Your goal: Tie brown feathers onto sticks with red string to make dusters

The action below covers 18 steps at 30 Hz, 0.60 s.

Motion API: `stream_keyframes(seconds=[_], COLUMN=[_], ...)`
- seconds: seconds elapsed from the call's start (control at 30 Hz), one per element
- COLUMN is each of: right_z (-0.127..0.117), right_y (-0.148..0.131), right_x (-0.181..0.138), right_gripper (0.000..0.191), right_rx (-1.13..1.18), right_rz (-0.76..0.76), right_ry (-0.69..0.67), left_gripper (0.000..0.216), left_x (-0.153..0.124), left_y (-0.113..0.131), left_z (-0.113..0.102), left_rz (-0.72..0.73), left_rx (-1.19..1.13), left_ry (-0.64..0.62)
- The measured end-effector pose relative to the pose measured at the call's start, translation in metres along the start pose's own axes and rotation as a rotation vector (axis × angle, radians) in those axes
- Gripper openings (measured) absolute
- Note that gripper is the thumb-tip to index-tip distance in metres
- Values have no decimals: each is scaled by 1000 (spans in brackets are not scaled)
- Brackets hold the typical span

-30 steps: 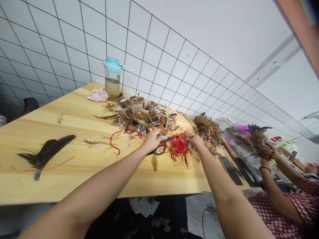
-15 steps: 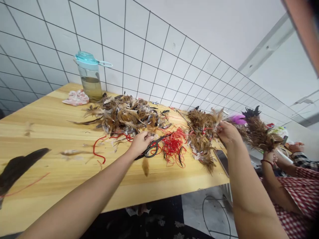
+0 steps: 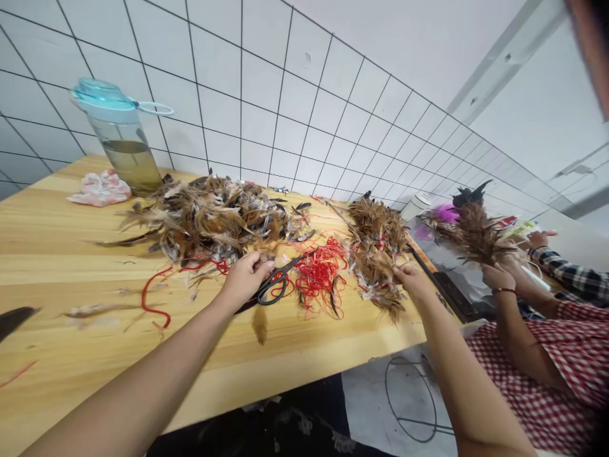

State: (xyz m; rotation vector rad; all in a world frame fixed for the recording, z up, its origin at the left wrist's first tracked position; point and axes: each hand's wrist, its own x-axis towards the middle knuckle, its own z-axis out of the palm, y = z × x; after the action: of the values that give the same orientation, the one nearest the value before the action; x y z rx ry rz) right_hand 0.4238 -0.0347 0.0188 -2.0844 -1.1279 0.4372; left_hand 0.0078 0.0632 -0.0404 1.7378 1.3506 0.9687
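My left hand (image 3: pixel 246 278) is pinched closed at the front edge of a loose pile of brown and grey feathers (image 3: pixel 209 219), with a small brown tuft at its fingertips. Just right of it lie black-handled scissors (image 3: pixel 273 287), their blades pointing at a tangle of red string (image 3: pixel 320 276). My right hand (image 3: pixel 413 279) has its fingers closed at the right edge of a bundle of brown feathers (image 3: pixel 378 254); its fingertips are partly hidden among them. A single fluffy brown feather (image 3: pixel 259 325) lies below the scissors.
A bottle with a blue lid (image 3: pixel 126 143) and a crumpled pink-white cloth (image 3: pixel 101 188) stand at the back left. A wire grid (image 3: pixel 266 95) lines the wall. A co-worker's hand (image 3: pixel 498 279) holds a dark feather duster (image 3: pixel 478 231) at the right; another person's checked sleeve (image 3: pixel 571 270) is beyond.
My right hand has come down and left, from holding feathers up beside the bundle to its lower right edge. My left hand stays by the scissors. The view has shifted right.
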Motion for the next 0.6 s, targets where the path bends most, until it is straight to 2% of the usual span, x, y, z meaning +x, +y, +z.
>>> stream_keyframes(seconds=[0.13, 0.2, 0.27, 0.37, 0.47, 0.53, 0.6], right_z=[4, 1, -6, -17, -15, 1, 26], right_y=[9, 10, 11, 7, -10, -31, -58], right_x=[-1, -4, -12, -30, -52, -65, -76], right_gripper=[33, 35, 38, 30, 28, 27, 25], right_rx=[45, 82, 97, -17, -155, -180, -155], right_rz=[64, 72, 50, -41, -114, -179, -294], right_ry=[-35, -11, 43, 63, 16, 15, -43], left_gripper=[25, 26, 27, 27, 26, 26, 26], left_x=[0, 0, 1, 0, -2, -6, -11], left_y=[-1, -3, -4, -4, 2, 9, 19], left_z=[0, 0, 0, 0, 1, 1, 0], left_rz=[-26, -29, -21, -6, -1, -5, -17], left_rx=[-9, -16, -24, -49, -114, -182, -250], left_ry=[-9, -13, -5, 18, 21, -6, -51])
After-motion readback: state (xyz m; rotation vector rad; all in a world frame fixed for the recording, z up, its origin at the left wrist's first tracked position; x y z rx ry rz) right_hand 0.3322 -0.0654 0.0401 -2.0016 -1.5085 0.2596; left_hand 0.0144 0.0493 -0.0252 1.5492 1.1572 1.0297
